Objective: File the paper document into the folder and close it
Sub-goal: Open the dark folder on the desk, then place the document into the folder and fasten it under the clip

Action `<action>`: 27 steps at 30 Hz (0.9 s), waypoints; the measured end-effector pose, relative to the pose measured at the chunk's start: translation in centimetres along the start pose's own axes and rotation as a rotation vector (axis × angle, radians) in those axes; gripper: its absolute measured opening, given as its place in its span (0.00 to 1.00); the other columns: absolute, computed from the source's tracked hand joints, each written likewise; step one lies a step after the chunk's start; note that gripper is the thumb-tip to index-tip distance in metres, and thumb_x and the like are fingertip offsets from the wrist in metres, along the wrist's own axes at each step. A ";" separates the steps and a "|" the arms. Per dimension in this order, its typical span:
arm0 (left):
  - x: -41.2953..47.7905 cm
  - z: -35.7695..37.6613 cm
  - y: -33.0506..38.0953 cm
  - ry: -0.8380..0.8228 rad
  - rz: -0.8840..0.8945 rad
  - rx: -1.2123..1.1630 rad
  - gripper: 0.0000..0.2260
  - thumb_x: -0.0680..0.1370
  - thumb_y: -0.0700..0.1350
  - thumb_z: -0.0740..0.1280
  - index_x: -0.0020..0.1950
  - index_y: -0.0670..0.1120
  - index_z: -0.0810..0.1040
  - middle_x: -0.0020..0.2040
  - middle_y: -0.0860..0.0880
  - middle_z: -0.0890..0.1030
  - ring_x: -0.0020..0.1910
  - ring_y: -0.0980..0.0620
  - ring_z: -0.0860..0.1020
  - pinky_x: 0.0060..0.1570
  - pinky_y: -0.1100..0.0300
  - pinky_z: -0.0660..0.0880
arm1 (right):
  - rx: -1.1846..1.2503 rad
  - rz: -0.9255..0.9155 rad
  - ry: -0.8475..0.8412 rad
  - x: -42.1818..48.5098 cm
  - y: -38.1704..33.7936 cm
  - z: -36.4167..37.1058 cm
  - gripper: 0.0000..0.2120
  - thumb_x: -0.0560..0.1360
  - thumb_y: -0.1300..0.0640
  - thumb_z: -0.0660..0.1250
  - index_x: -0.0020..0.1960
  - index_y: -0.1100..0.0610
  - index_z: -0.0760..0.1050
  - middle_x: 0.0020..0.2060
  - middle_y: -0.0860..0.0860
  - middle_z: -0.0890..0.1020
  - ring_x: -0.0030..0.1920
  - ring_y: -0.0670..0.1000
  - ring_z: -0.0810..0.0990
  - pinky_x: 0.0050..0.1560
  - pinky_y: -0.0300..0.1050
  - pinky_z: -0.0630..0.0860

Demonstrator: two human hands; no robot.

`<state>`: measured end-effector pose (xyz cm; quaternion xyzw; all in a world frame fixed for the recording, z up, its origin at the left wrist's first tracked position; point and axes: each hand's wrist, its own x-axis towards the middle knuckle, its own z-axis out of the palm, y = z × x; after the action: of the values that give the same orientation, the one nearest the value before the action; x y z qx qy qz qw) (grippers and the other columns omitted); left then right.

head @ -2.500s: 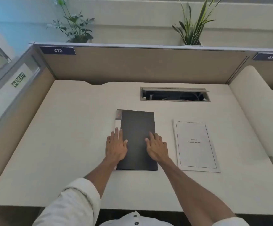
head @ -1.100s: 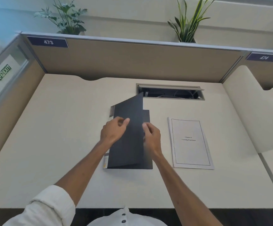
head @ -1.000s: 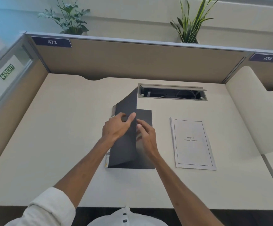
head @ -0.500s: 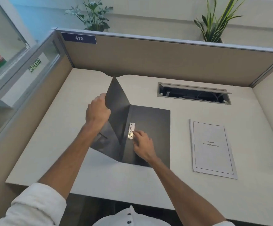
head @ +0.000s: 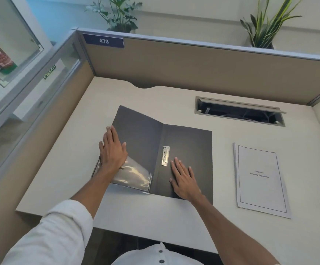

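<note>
The black folder (head: 189, 146) lies open and flat on the desk. A metal clip (head: 165, 155) runs beside its spine, and a clear plastic pocket (head: 134, 175) covers the lower part of the left cover. My left hand (head: 112, 150) presses flat on the left cover, fingers spread. On the right inner cover, just below the clip, rests my right hand (head: 184, 178), also flat. The white paper document (head: 260, 178) lies on the desk to the right of the folder, apart from both hands.
An open cable hatch (head: 239, 111) is cut into the desk (head: 63, 169) behind the folder. Beige partition walls (head: 193, 69) close off the back and left, with two potted plants above. The desk's front edge runs near my body.
The closed folder has been opened: my left hand swung the front cover over to the left and now presses it flat. My right hand stayed on the right cover. The view shifted left.
</note>
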<state>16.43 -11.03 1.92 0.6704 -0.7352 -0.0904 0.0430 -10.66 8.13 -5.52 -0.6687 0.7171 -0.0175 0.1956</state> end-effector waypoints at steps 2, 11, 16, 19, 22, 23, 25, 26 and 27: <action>0.2 1.8 -1.2 -0.064 -0.016 -0.036 0.38 0.87 0.53 0.62 0.89 0.39 0.47 0.89 0.37 0.52 0.86 0.35 0.58 0.81 0.33 0.62 | -0.005 -0.004 0.000 -0.1 0.1 0.0 0.34 0.86 0.44 0.50 0.88 0.51 0.42 0.87 0.47 0.41 0.87 0.50 0.43 0.84 0.62 0.47; 1.1 6.0 -1.0 -0.056 0.063 -0.076 0.37 0.88 0.56 0.59 0.89 0.37 0.50 0.89 0.36 0.48 0.89 0.37 0.48 0.87 0.38 0.51 | 0.030 -0.007 -0.001 -0.2 0.2 -0.2 0.34 0.86 0.43 0.51 0.88 0.50 0.43 0.87 0.47 0.43 0.87 0.50 0.44 0.85 0.62 0.47; 0.5 6.6 3.4 -0.151 0.398 -0.105 0.40 0.87 0.58 0.60 0.90 0.42 0.43 0.90 0.44 0.40 0.89 0.45 0.39 0.87 0.45 0.41 | 0.089 0.016 0.065 0.3 0.5 -1.1 0.34 0.85 0.43 0.55 0.87 0.50 0.50 0.87 0.47 0.51 0.86 0.50 0.51 0.85 0.61 0.49; -0.5 7.2 6.1 -0.318 0.595 -0.127 0.42 0.87 0.61 0.60 0.90 0.47 0.37 0.89 0.49 0.36 0.88 0.50 0.35 0.86 0.50 0.36 | 0.092 0.058 0.119 0.8 1.1 -1.8 0.34 0.85 0.44 0.55 0.88 0.51 0.50 0.87 0.48 0.51 0.86 0.50 0.51 0.85 0.60 0.48; -1.1 8.0 7.8 -0.413 0.634 -0.108 0.45 0.86 0.61 0.63 0.90 0.47 0.37 0.90 0.49 0.37 0.89 0.50 0.36 0.88 0.47 0.40 | 0.063 0.111 0.080 1.4 2.1 -2.3 0.36 0.85 0.42 0.55 0.88 0.51 0.44 0.87 0.48 0.46 0.87 0.51 0.47 0.84 0.61 0.45; -1.2 8.2 8.0 -0.436 0.625 -0.107 0.45 0.86 0.60 0.64 0.90 0.46 0.38 0.90 0.49 0.38 0.89 0.50 0.37 0.88 0.46 0.41 | 0.067 0.127 0.059 1.5 2.5 -2.4 0.37 0.85 0.42 0.54 0.88 0.51 0.43 0.87 0.49 0.44 0.87 0.51 0.46 0.84 0.61 0.45; -1.3 8.6 8.3 -0.462 0.607 -0.105 0.46 0.86 0.59 0.65 0.90 0.46 0.37 0.90 0.49 0.38 0.89 0.49 0.37 0.88 0.45 0.42 | 0.081 0.140 0.018 1.5 2.9 -2.4 0.37 0.86 0.41 0.54 0.88 0.50 0.41 0.87 0.48 0.42 0.87 0.51 0.44 0.85 0.63 0.45; -1.3 8.7 8.4 -0.465 0.598 -0.102 0.46 0.86 0.59 0.66 0.90 0.46 0.37 0.90 0.48 0.38 0.89 0.49 0.38 0.88 0.46 0.41 | 0.087 0.139 -0.004 1.4 3.1 -2.4 0.37 0.86 0.41 0.54 0.88 0.50 0.41 0.87 0.48 0.41 0.87 0.50 0.43 0.85 0.64 0.46; -1.4 8.8 8.4 -0.463 0.590 -0.100 0.47 0.85 0.60 0.66 0.90 0.46 0.38 0.90 0.48 0.39 0.89 0.48 0.38 0.87 0.48 0.38 | 0.092 0.136 -0.020 1.4 3.2 -2.3 0.37 0.86 0.42 0.54 0.88 0.50 0.41 0.87 0.48 0.41 0.87 0.50 0.43 0.85 0.64 0.45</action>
<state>6.69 -8.28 -5.02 0.3889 -0.8816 -0.2590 -0.0674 -14.45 6.58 -4.63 -0.6089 0.7573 -0.0303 0.2340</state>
